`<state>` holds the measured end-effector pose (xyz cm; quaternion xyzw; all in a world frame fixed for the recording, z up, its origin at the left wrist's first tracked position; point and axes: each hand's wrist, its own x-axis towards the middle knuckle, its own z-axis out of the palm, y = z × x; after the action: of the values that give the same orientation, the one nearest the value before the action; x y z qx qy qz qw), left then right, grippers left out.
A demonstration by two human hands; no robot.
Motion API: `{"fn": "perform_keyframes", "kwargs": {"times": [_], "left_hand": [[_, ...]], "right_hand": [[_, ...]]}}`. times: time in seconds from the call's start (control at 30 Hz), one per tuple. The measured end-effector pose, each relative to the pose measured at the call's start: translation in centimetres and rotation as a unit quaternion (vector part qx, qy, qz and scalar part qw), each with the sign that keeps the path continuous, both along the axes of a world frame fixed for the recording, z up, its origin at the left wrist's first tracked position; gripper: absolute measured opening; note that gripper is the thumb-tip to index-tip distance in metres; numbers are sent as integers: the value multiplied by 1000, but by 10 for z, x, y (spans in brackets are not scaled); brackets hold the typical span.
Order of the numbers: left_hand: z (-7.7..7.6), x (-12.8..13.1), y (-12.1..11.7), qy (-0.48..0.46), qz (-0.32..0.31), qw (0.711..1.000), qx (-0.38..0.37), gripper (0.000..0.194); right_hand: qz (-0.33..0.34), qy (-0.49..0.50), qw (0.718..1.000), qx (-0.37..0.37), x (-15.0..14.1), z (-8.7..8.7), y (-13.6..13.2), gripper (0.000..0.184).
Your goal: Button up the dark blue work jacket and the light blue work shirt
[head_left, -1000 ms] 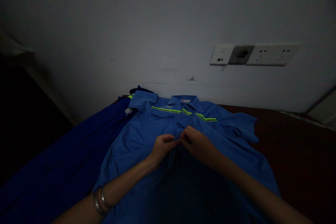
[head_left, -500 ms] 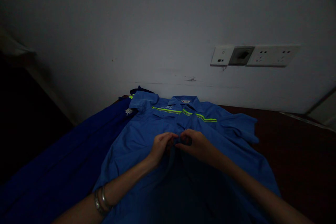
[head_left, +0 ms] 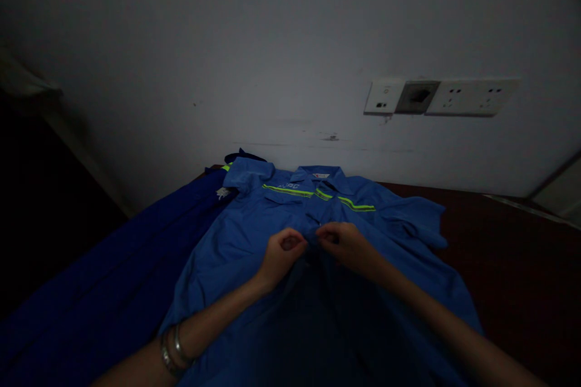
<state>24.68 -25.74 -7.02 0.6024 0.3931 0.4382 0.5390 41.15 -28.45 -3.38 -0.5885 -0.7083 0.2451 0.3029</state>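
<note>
A blue short-sleeved work shirt lies spread face up, its collar toward the wall and yellow-green reflective strips across the chest. My left hand pinches the shirt's front edge near the middle, thumb against fingers. Just to the right, my right hand pinches the other side of the front opening. A small gap separates the fingertips of the two hands. Whether a button sits between the fingers is too dark to make out. The lower part of the shirt lies in deep shadow.
Darker blue clothing with a yellow-green patch lies left of the shirt. The dark reddish-brown tabletop extends to the right. Behind stands a pale wall with a row of sockets and switches.
My hands have drawn slightly apart, the right one shifting a little to the right. The left thumb and fingers now form a closed ring. The shirt lies mostly as before.
</note>
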Motion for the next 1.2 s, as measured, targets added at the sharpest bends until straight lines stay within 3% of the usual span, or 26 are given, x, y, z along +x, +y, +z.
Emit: {"fn": "perform_keyframes", "kwargs": {"times": [0.27, 0.7, 0.9, 1.1, 1.2], "left_hand": [[-4, 2, 3, 49, -13, 999, 8, 21], [-5, 3, 3, -13, -13, 996, -86, 22], [-5, 2, 4, -17, -6, 996, -87, 21], [-6, 2, 3, -20, -2, 996, -88, 23], [-7, 1, 4, -22, -4, 996, -83, 27]], "right_hand": [[5, 11, 1000, 10, 1, -1, 0, 19], [21, 35, 999, 7, -2, -1, -3, 20], [5, 54, 998, -20, -3, -2, -2, 21], [-37, 24, 999, 16, 4, 11, 1, 20], [-10, -1, 1000, 4, 9, 21, 1, 20]]}}
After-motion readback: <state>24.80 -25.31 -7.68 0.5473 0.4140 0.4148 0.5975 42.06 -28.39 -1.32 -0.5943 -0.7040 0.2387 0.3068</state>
